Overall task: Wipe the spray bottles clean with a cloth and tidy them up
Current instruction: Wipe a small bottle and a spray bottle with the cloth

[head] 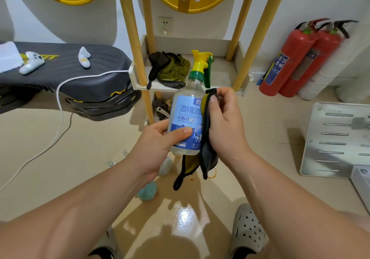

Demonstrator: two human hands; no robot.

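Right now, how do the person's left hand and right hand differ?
The left hand grips the spray bottle low on its label; the right hand pinches a dark cloth against the bottle's side. The left hand's thumb lies across the label; the right hand's thumb presses the cloth's top edge. Both hands are curled at the same bottle.

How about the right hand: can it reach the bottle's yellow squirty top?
Probably yes. The right hand holds the cloth against the spray bottle just below the yellow top, with nothing between them, and the left hand grips it lower down.
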